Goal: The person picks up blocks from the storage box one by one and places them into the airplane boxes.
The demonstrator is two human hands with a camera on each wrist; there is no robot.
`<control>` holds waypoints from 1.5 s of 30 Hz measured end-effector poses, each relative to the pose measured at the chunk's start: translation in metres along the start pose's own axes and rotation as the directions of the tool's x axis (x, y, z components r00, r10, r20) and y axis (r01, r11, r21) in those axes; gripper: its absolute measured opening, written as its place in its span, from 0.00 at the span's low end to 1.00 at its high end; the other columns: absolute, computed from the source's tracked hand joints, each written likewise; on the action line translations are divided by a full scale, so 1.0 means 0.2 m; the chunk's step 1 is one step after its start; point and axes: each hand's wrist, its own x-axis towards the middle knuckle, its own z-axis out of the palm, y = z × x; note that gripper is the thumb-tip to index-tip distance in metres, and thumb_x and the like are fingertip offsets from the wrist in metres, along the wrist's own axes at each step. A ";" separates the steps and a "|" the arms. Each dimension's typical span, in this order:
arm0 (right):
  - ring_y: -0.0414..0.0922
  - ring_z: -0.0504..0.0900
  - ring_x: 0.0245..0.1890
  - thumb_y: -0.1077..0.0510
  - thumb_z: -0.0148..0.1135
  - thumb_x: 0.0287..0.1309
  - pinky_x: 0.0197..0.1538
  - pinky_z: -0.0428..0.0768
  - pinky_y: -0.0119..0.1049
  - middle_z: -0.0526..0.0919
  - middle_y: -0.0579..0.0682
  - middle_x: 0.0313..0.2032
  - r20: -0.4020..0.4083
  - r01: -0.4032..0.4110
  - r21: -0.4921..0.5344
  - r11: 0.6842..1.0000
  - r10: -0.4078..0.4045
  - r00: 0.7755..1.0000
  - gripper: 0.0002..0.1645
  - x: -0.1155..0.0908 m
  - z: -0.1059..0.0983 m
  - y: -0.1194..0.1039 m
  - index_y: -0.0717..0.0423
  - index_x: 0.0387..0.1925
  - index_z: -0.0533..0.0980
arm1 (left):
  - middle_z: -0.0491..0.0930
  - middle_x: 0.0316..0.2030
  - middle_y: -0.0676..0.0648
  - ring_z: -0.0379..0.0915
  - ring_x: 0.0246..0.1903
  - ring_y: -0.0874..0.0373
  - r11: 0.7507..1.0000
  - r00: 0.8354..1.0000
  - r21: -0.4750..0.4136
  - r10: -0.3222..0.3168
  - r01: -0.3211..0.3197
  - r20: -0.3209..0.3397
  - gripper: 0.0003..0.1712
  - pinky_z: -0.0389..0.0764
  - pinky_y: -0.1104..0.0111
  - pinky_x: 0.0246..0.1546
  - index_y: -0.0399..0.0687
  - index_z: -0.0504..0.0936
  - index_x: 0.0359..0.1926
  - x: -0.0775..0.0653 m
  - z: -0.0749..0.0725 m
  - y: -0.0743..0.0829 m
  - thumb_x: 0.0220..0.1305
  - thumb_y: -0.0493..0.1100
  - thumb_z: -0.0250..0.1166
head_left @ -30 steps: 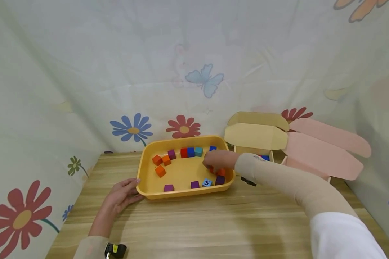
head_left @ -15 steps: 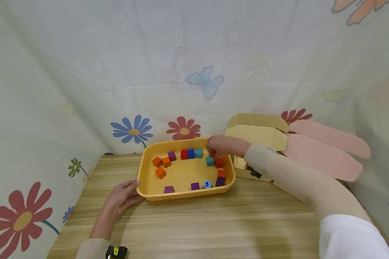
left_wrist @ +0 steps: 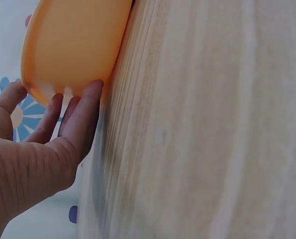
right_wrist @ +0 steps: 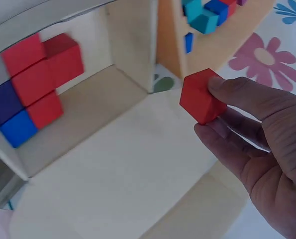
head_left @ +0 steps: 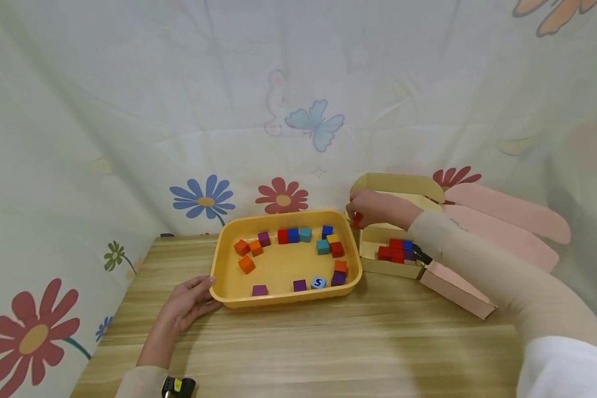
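Observation:
My left hand (head_left: 191, 301) rests against the near left corner of the yellow tray (head_left: 286, 299). In the left wrist view, its fingertips touch the tray's outer wall, with the thumb at the rim. Between thumb and fingers, my right hand (right_wrist: 259, 129) pinches a red cube (right_wrist: 202, 96). That hand is right of the tray, over the raised lid of the cream box (head_left: 390, 269). Inside the box, red cubes (right_wrist: 32, 82), a blue cube (right_wrist: 18, 130) and a dark purple cube (right_wrist: 4, 103) are packed at one end.
Several coloured cubes lie along the tray's sides, among them an orange cube (head_left: 246, 264) and a light blue cube (head_left: 318, 282) with a letter. A pink box (head_left: 457, 292) with its lid raised stands right of the cream box. A patterned curtain (head_left: 229, 99) hangs behind.
My right hand has moved from the tray's back right corner to the right, carrying the red cube out over the cream box's lid. My left hand has stayed at the tray's corner.

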 end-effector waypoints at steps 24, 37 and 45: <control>0.45 0.78 0.30 0.74 0.68 0.54 0.35 0.85 0.39 0.81 0.50 0.31 0.049 -0.008 -0.230 0.973 0.020 0.999 0.12 -0.15 0.34 0.06 0.55 0.27 0.81 | 0.77 0.61 0.36 0.82 0.52 0.50 1.000 1.000 -0.018 0.001 0.000 0.018 0.45 0.82 0.51 0.56 0.34 0.59 0.76 0.02 -0.02 0.00 0.69 0.53 0.68; 0.49 0.83 0.31 0.73 0.64 0.62 0.35 0.88 0.41 0.82 0.54 0.30 0.077 -0.072 -0.312 0.947 0.100 0.992 0.08 -0.15 0.43 0.06 0.58 0.30 0.79 | 0.82 0.55 0.40 0.83 0.50 0.51 0.999 1.000 -0.031 0.010 -0.010 0.026 0.44 0.83 0.51 0.55 0.34 0.59 0.75 0.01 -0.02 0.01 0.70 0.52 0.67; 0.47 0.82 0.31 0.70 0.61 0.64 0.40 0.87 0.42 0.81 0.53 0.31 0.155 -0.114 -0.145 0.983 0.136 0.979 0.07 -0.15 0.42 0.08 0.59 0.32 0.80 | 0.80 0.56 0.39 0.83 0.50 0.51 0.999 1.000 -0.033 0.005 -0.004 0.021 0.42 0.82 0.50 0.55 0.34 0.59 0.75 0.02 -0.02 0.00 0.71 0.51 0.66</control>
